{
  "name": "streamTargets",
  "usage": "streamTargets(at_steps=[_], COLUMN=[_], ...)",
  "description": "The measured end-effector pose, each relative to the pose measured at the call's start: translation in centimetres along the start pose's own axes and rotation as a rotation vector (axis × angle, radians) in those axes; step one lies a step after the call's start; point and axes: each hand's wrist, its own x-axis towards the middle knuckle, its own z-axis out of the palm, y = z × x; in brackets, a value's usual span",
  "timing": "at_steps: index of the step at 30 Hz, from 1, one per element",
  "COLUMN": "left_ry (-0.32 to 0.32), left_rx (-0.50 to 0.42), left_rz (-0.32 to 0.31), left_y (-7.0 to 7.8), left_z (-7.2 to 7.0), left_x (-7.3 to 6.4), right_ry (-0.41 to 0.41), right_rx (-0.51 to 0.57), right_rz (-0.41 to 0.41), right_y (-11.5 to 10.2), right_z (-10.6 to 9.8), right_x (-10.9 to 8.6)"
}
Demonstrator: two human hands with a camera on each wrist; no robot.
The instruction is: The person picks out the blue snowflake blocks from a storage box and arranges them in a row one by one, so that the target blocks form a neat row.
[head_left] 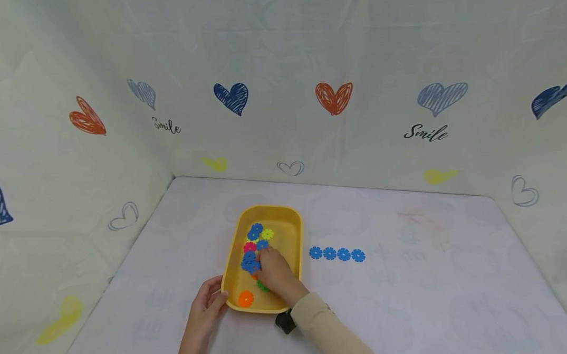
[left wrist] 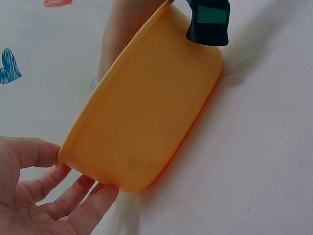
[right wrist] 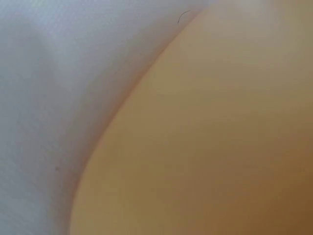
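Note:
A yellow plastic tray sits on the table, holding loose flower-shaped discs: blue discs, a pink disc, a yellow disc, an orange disc and a partly covered green one. My left hand grips its near left corner; in the left wrist view the thumb is at the rim and the fingers lie against the outer wall. Inside the tray, my right hand reaches down among the discs beside blue ones. Its fingertips are hidden, so a held disc cannot be made out.
Right of the tray, several blue discs lie in a straight row on the white tabletop. A black wrist device sits under the right wrist, by the tray's near edge. Heart-printed fabric stands behind and at the sides.

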Motion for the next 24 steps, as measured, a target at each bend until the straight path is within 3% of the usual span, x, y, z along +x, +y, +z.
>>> streamTargets(at_steps=[24], left_ry=[-0.014], left_rx=[-0.012], left_rz=[-0.003], left_y=[-0.12], left_z=[-0.12], left_x=[0.12], right_ry=[0.007], right_rx=[-0.006], right_rz=[0.0], right_y=[-0.1], right_z=[0.2], right_x=[-0.21])
